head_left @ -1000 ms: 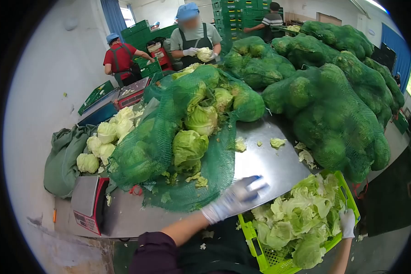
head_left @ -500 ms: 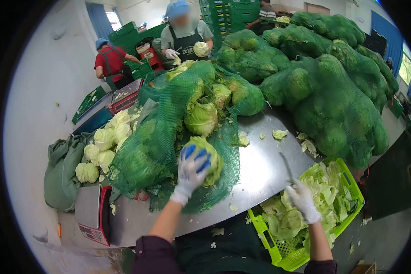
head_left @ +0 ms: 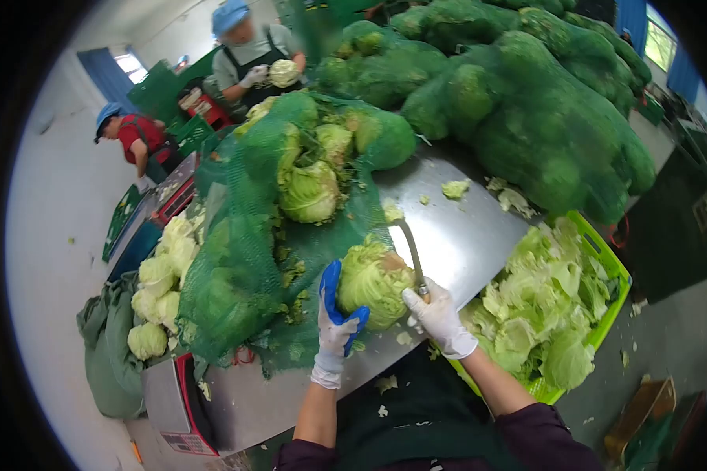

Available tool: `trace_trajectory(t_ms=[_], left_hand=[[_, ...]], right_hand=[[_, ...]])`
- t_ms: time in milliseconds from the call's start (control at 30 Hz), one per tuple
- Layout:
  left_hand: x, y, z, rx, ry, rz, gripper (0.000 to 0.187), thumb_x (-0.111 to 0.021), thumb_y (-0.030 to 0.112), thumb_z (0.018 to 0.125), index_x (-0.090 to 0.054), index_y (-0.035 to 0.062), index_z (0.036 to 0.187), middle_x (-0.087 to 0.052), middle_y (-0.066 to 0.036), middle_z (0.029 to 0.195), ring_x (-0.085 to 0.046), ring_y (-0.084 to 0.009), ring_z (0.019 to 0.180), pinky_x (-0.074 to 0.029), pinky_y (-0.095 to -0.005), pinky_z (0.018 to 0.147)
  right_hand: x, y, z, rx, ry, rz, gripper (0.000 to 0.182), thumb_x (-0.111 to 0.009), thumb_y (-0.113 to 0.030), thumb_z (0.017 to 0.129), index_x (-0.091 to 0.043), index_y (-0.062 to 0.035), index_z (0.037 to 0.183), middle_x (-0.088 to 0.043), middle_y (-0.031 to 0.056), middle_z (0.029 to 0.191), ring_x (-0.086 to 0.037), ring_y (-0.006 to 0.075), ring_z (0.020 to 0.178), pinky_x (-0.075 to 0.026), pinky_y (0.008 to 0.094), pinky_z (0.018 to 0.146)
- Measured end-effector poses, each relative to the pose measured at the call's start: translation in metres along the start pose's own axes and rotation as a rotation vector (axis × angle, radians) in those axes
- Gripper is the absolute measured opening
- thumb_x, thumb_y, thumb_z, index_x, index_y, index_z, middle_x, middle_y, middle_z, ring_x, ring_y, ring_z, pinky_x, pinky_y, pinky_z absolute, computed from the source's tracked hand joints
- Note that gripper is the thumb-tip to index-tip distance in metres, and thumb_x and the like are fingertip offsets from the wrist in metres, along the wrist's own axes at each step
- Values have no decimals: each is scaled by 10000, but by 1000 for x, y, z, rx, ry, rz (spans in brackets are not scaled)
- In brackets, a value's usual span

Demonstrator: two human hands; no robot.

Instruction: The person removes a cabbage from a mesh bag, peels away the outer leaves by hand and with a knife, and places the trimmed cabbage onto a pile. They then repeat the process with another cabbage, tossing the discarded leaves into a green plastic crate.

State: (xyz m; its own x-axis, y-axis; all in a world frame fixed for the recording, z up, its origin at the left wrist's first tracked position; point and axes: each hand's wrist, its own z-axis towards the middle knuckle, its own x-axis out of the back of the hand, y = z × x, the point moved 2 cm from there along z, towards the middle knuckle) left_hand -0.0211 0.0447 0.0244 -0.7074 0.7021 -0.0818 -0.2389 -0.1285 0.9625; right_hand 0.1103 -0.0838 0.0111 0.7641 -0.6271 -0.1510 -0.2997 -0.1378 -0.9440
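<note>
A pale green cabbage (head_left: 371,282) with a brownish patch on its right side is in front of me near the table's front edge. My left hand (head_left: 337,326), in a white glove with blue palm coating, is open at its left side, fingers stretched up and thumb apart, overlapping the leaves. My right hand (head_left: 441,318), in a white glove, is closed around the handle of a curved knife (head_left: 413,255). The blade points up and away, just right of the cabbage. Behind it, another cabbage (head_left: 309,192) lies in the open green net sack (head_left: 236,259).
A lime-green crate (head_left: 601,247) full of loose leaves (head_left: 542,298) stands at my right. Filled net sacks (head_left: 526,118) are piled at back right. Trimmed cabbages (head_left: 157,275) and a scale (head_left: 169,408) are at left. Across the table, a person (head_left: 251,59) holds a cabbage.
The cabbage has moved right and nearer the table's front edge, its brownish patch now showing. My left hand has opened beside it. My right hand has brought the knife from over the crate to the cabbage.
</note>
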Motion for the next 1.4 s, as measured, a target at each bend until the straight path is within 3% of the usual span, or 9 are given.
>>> trace_trajectory(t_ms=[167,333,500,600,833,967,1033,1233,1400], left_hand=[[-68,-35,31,-131,-203,231,846,-783,200,639,-403,58,1381,-416,-167,1363,-381,-314,1272,-332,-429,1062],[-100,-20,42,-168,-231,605,891,-813,305,607,-422,89,1377,-451,-220,1310,-408,-369,1243,-363,-455,1029],[-116,-4,37,-269,-246,748,848,-775,285,624,-430,20,1352,-490,-207,1262,-479,-358,1157,-378,-432,1005],[-127,-8,30,-438,-209,940,949,-789,532,577,-455,107,1357,-492,-232,1257,-469,-397,1145,-374,-510,979],[-129,1,43,-416,-250,1000,773,-757,451,671,-521,37,1279,-530,-196,1253,-513,-339,1140,-397,-436,979],[-93,-35,104,358,-285,-66,618,-726,297,772,-516,-23,1258,-579,-104,1144,-581,-187,1011,-491,-294,891],[-88,-48,117,358,-291,-95,554,-712,273,799,-537,-16,1238,-593,-83,1104,-592,-166,970,-493,-286,883],[-143,-8,60,-254,-153,997,658,-776,353,681,-571,39,1221,-553,-207,1190,-529,-350,1104,-413,-402,951],[-146,-10,57,-269,-97,977,662,-775,370,672,-576,51,1217,-550,-201,1197,-509,-364,1118,-401,-430,959]], right_hand=[[67,18,-14,61,170,-335,497,-586,-331,915,-460,-32,1292,-556,31,658,-542,113,499,-457,277,495],[105,20,-40,286,482,-837,403,-562,-221,881,-466,-18,1216,-634,235,776,-623,403,698,-500,476,620],[93,25,-31,267,437,-889,279,-575,-202,864,-476,-17,1047,-606,244,698,-614,413,666,-494,493,604],[97,40,-18,237,418,-898,233,-590,-181,845,-461,-16,948,-594,242,670,-605,426,648,-488,503,595],[98,61,-19,182,399,-877,200,-584,-117,819,-459,11,908,-601,239,683,-609,422,645,-493,494,589],[78,43,35,463,482,-928,159,-559,-57,791,-496,69,864,-587,259,653,-601,411,593,-488,466,550],[87,39,56,455,456,-966,146,-552,-38,778,-500,81,845,-585,258,645,-602,402,580,-489,455,537],[113,46,19,204,368,-957,112,-490,20,776,-527,107,835,-598,281,661,-628,417,631,-498,454,560],[111,29,19,220,411,-940,105,-530,3,763,-602,74,790,-610,283,719,-632,416,691,-508,448,609]])
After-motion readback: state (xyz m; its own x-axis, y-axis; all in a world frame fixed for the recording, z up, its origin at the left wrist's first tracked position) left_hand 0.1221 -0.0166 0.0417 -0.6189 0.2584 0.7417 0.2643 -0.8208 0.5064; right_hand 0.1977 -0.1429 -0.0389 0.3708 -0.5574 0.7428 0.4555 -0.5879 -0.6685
